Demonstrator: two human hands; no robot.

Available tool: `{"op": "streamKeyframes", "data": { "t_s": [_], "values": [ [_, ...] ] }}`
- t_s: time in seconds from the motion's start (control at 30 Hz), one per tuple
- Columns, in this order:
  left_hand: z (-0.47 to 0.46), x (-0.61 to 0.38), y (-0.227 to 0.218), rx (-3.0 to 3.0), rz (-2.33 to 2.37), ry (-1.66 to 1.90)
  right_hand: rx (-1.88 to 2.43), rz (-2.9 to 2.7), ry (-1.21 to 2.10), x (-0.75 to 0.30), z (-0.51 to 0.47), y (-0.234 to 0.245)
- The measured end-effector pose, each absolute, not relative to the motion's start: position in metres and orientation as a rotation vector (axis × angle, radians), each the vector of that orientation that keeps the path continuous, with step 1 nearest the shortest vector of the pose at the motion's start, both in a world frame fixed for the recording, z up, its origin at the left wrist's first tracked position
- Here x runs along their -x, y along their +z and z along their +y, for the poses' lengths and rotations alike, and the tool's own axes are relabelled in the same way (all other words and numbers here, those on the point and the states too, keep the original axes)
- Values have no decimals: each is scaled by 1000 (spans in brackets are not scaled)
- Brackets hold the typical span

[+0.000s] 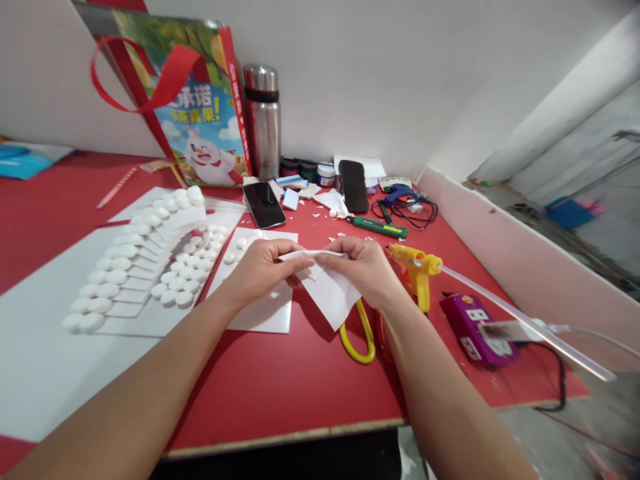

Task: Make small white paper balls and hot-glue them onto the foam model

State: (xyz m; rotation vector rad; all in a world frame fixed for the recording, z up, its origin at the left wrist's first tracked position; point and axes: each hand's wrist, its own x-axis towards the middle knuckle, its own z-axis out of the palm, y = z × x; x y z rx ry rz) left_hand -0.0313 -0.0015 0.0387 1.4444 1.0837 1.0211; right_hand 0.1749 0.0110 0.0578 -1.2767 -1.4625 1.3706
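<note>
White paper (333, 300), one corner pointing down; seems folded near the top, view partly blocked. Held above the red worktop (280, 393). Left hand (267, 267) and right hand (367, 267) angled inward, each grip narrow, pinching the upper edge, thumbs on top.

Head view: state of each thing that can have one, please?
Left hand, pinching the white sheet
Right hand, pinching it too
White sheet, partly folded
Flask, upright, capped
Bag, standing upright
Left phone, screen dark
Right phone, dark side up
Glue gun, stick inserted; power unclear
Purple power strip, adapter apparently plugged in
Green cutter, lying flat; blade unclear
</note>
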Motion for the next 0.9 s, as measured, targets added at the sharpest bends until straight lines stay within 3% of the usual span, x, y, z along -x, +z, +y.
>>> {"op": "streamKeyframes", "data": {
  "t_s": [0.47, 0.9],
  "values": [
    [-1, 36, 40, -1339, 846, 950, 1238, -1329, 1492, -182, 15, 57],
    [-1, 28, 38, -1165, 880, 1019, 1283, -1421, 1217, -174, 12, 55]
  ]
}}
